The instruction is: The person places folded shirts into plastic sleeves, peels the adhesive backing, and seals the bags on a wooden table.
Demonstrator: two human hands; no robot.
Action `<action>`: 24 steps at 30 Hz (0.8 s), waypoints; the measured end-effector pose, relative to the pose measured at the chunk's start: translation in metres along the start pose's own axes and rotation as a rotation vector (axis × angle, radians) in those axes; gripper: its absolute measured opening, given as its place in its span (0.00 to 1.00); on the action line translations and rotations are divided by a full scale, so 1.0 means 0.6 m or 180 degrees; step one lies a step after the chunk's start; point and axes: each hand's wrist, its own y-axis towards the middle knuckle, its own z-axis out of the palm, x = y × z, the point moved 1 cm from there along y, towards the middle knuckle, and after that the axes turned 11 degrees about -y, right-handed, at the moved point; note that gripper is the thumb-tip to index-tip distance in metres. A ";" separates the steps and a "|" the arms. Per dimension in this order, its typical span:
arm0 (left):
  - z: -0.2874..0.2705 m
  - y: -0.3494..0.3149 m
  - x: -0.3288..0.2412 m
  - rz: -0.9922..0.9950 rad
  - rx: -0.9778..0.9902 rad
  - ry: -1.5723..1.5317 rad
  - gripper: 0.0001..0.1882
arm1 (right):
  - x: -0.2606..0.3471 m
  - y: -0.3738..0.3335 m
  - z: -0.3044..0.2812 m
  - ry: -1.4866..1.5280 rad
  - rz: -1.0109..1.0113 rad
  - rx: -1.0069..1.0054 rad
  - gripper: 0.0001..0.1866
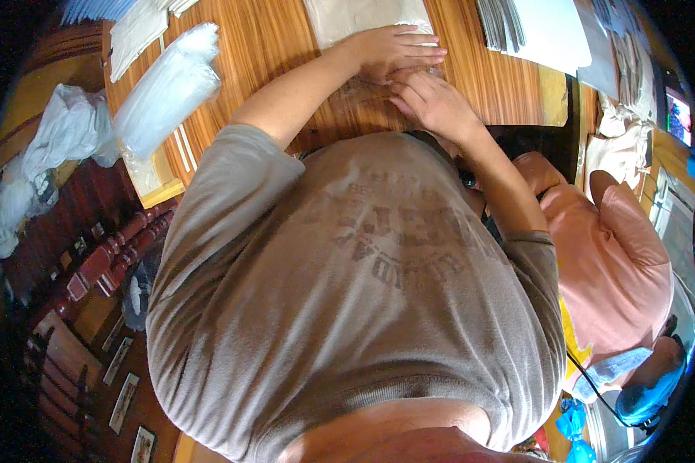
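Observation:
At the near edge of the wooden table, a pale folded item in a clear plastic bag (363,14) lies flat. Spread over the bag's near part is my left hand (394,52), its fingers stretched out to the right. My right hand (436,104) sits just below it, fingers bent and pressed together at the bag's near end, close to the left fingers. Clear film shows below the left palm. The exact pinch point is partly hidden by the hands.
On the table (262,38), a stack of clear plastic bags (170,89) and folded pale cloth (139,38) lie left; grey and white stacked sheets (544,31) lie right. A person in a pink top (606,262) sits close on my right. A dark red wooden railing (120,251) stands left.

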 end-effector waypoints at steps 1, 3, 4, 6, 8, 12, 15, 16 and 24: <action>0.002 -0.001 0.003 0.0020 0.0032 0.0108 0.38 | 0.006 0.007 0.005 0.0080 0.0065 0.0150 0.11; 0.007 -0.001 0.006 0.0092 -0.0057 0.0322 0.38 | 0.023 0.021 0.016 0.0228 0.0219 0.0458 0.12; 0.011 0.001 0.006 0.0145 -0.0179 0.0428 0.38 | 0.028 0.020 0.032 0.0012 0.0242 0.0733 0.11; 0.015 -0.001 0.006 0.0176 -0.0287 0.0418 0.38 | 0.033 0.020 0.064 -0.0412 0.0264 0.1283 0.10; 0.016 -0.004 0.006 0.0132 -0.0260 0.0185 0.37 | 0.041 0.019 0.064 -0.0535 0.0145 0.1087 0.10; 0.000 0.002 -0.002 0.0113 -0.0152 0.0205 0.36 | 0.059 0.010 0.034 -0.0493 -0.0410 0.1110 0.13; 0.009 0.001 -0.003 0.0019 -0.0119 0.0135 0.36 | 0.045 0.008 0.008 -0.0419 -0.0676 0.1277 0.15; 0.015 0.000 0.001 0.0022 -0.0141 0.0143 0.36 | 0.042 0.013 0.004 -0.0266 -0.0574 0.1160 0.15; -0.003 0.006 -0.014 -0.0069 -0.0086 0.0149 0.34 | 0.074 0.040 0.082 -0.0366 -0.0439 0.1703 0.15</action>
